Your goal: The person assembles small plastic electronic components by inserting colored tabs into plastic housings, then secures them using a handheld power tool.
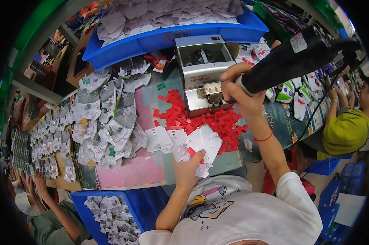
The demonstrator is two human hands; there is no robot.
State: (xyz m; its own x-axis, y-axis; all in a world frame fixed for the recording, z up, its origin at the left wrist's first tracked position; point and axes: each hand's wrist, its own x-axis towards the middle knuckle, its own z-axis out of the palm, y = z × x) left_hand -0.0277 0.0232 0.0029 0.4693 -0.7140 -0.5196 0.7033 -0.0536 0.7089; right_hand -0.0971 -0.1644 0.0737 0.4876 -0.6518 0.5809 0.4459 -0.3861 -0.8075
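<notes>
My left hand (pixel 186 170) grips a white plastic shell part (pixel 209 142) at the table's near edge, thumb on top, beside a small red piece (pixel 191 151) on the part. My right hand (pixel 246 96) is closed around a black electric screwdriver (pixel 280 65), tilted with its cord running off to the right. Its tip end is at the front of a silver screw feeder box (pixel 200 73); the fingers partly hide the tip. Small red plastic pieces (pixel 174 108) lie heaped around the feeder's base. Two more white shell parts (pixel 158 139) rest left of the held one.
Behind the feeder stands a long blue bin (pixel 151 44) heaped with white parts. Overlapping grey-white shells (pixel 86 107) cover the table's left side. Below the table edge is a blue crate (pixel 147 204) of shells. Co-workers sit at right (pixel 346 132) and lower left (pixel 53 220).
</notes>
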